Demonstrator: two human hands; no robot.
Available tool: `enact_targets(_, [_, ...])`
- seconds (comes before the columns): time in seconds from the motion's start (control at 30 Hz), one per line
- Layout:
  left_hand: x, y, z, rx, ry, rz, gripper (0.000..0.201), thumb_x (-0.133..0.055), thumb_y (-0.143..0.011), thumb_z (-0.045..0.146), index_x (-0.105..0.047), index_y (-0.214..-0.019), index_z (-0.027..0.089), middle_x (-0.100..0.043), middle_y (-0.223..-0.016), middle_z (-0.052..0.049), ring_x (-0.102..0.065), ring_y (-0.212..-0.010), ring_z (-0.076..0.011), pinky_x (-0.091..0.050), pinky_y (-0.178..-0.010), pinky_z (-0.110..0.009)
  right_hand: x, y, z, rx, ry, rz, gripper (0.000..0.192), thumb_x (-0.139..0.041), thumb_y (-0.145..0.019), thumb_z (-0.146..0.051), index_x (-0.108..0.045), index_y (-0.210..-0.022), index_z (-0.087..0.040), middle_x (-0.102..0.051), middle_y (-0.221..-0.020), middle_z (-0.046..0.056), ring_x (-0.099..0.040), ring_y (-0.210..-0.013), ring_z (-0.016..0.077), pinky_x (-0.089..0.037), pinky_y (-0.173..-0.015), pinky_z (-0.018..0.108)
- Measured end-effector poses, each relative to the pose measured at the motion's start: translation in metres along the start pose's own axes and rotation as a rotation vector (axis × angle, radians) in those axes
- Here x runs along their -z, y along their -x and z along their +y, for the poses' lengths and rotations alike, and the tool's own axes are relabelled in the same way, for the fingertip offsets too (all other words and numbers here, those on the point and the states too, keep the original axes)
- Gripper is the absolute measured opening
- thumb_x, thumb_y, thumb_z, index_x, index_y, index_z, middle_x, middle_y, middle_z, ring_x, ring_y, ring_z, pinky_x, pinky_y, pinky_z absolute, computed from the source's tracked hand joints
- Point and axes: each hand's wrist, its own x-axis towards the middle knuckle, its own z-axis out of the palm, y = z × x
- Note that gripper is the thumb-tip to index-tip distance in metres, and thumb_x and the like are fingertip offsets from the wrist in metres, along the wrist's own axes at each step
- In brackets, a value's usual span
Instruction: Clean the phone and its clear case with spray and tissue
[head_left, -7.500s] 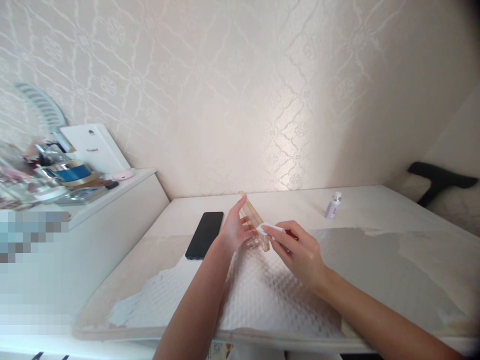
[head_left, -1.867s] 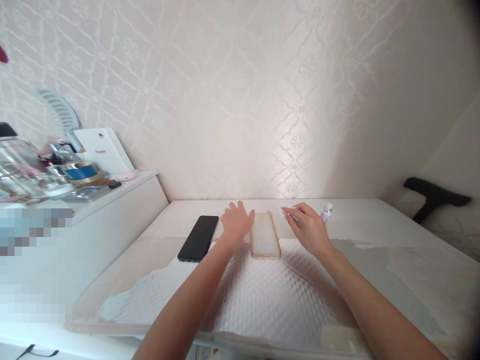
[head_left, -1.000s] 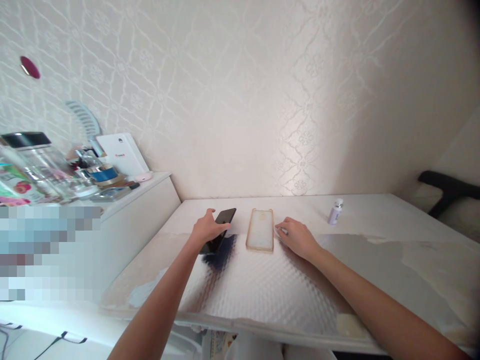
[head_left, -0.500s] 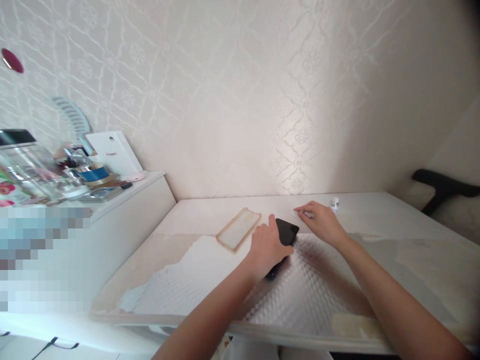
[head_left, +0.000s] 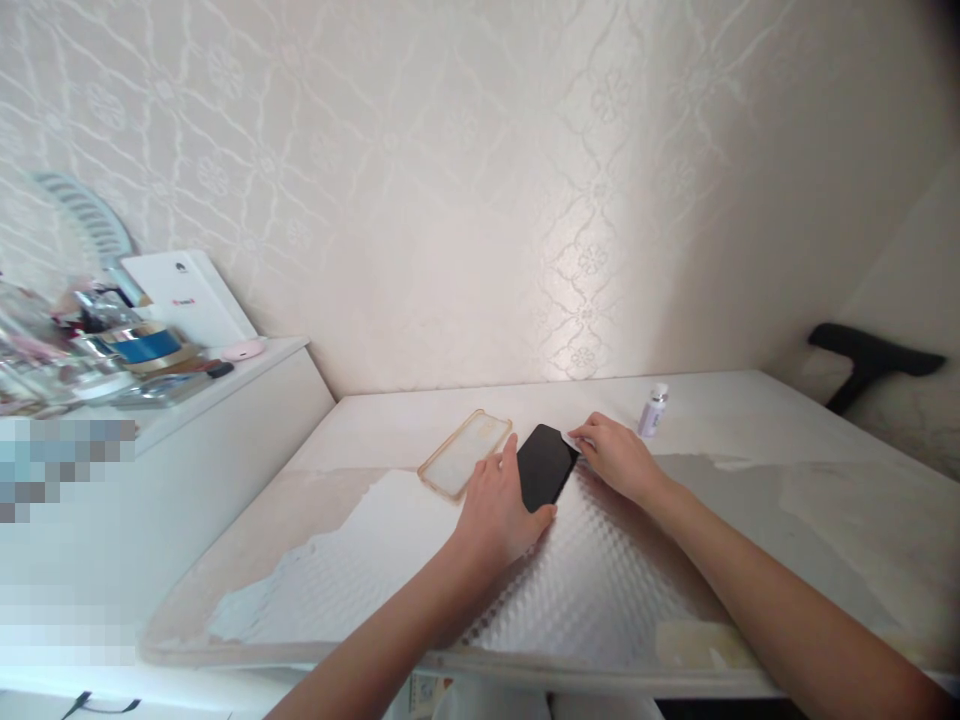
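Note:
A black smartphone (head_left: 547,468) lies tilted above the table, its dark face toward me. My left hand (head_left: 499,505) grips its lower part, thumb on the right edge and fingers on the left. At the phone's upper right corner, my right hand (head_left: 611,450) pinches a small white piece (head_left: 571,440), which touches the corner; what kind of thing it is I cannot make out. Left of the phone lies a clear phone case (head_left: 465,455) with a gold-toned rim. Just beyond my right hand stands a small bottle (head_left: 652,412) with a pale label and silver-white cap.
A white table (head_left: 390,425) with a worn, peeling cover (head_left: 315,575) stands against the patterned wall. On the cabinet (head_left: 247,420) at left are a white box (head_left: 187,300), a blue comb (head_left: 94,220) and several jars. A black armrest-like part (head_left: 874,355) rises at right.
My right hand has moved left and down, bringing the white piece to the phone's corner. The bottle, formerly mostly hidden behind that hand, now shows. The whole view has shifted slightly.

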Motion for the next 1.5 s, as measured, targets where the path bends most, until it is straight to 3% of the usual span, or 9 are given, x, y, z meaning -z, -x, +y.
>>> enact_targets(0.23, [0.009,0.036,-0.01,-0.009,0.071,0.053,0.077,-0.056,-0.068,0.036,-0.022,-0.132,0.01,-0.048,-0.117,-0.015,-0.041,-0.11,-0.026,-0.032,-0.091,-0.04,-0.001,0.0,-0.007,0.02,0.066,0.008,0.028,-0.036,-0.085,-0.02,-0.063,-0.093,-0.019,-0.056,-0.087,0.007,-0.054,-0.08,0.0167,-0.035,-0.069,0.026])
enact_targets(0.6, [0.001,0.032,-0.013,0.039,0.12,0.112,0.08,-0.056,-0.067,0.03,-0.016,-0.133,0.009,-0.048,-0.118,-0.015,-0.042,-0.112,-0.0252,-0.033,-0.092,-0.04,0.004,0.034,-0.073,0.488,-0.216,-0.096,0.025,-0.04,-0.081,-0.011,-0.061,-0.091,-0.018,-0.05,-0.079,0.003,-0.046,-0.071,0.0122,-0.035,-0.062,0.023])
enact_targets(0.8, [-0.002,0.031,-0.015,0.05,0.225,0.147,0.085,-0.057,-0.067,0.03,-0.008,-0.135,0.017,-0.036,-0.128,-0.013,-0.039,-0.114,-0.024,-0.037,-0.089,-0.038,0.004,0.029,-0.083,0.557,-0.264,-0.143,0.026,-0.041,-0.08,-0.011,-0.061,-0.094,-0.019,-0.052,-0.082,0.004,-0.047,-0.076,0.0129,-0.036,-0.065,0.023])
enact_targets(1.1, [-0.004,0.023,-0.01,0.055,0.234,0.189,0.091,-0.061,-0.062,0.029,-0.008,-0.135,0.017,-0.034,-0.125,-0.014,-0.037,-0.114,-0.0261,-0.039,-0.087,-0.04,0.002,0.008,-0.076,0.515,-0.141,-0.124,0.025,-0.04,-0.084,-0.017,-0.062,-0.094,-0.021,-0.053,-0.084,0.005,-0.047,-0.08,0.0139,-0.035,-0.064,0.023])
enact_targets(1.37, [-0.004,0.025,-0.01,0.075,0.214,0.176,0.09,-0.06,-0.063,0.029,-0.007,-0.135,0.018,-0.031,-0.126,-0.013,-0.034,-0.117,-0.0261,-0.037,-0.09,-0.038,-0.002,-0.027,-0.017,0.128,0.153,-0.027,0.028,-0.035,-0.087,-0.022,-0.062,-0.094,-0.021,-0.054,-0.09,0.007,-0.049,-0.088,0.0179,-0.035,-0.062,0.025])
enact_targets(1.5, [-0.004,0.026,-0.009,0.084,0.215,0.16,0.089,-0.059,-0.064,0.03,-0.007,-0.135,0.018,-0.03,-0.127,-0.014,-0.035,-0.117,-0.0268,-0.036,-0.091,-0.039,-0.004,-0.038,-0.008,0.033,0.224,-0.038,0.03,-0.033,-0.087,-0.02,-0.063,-0.093,-0.019,-0.054,-0.092,0.01,-0.049,-0.091,0.0197,-0.035,-0.06,0.026])
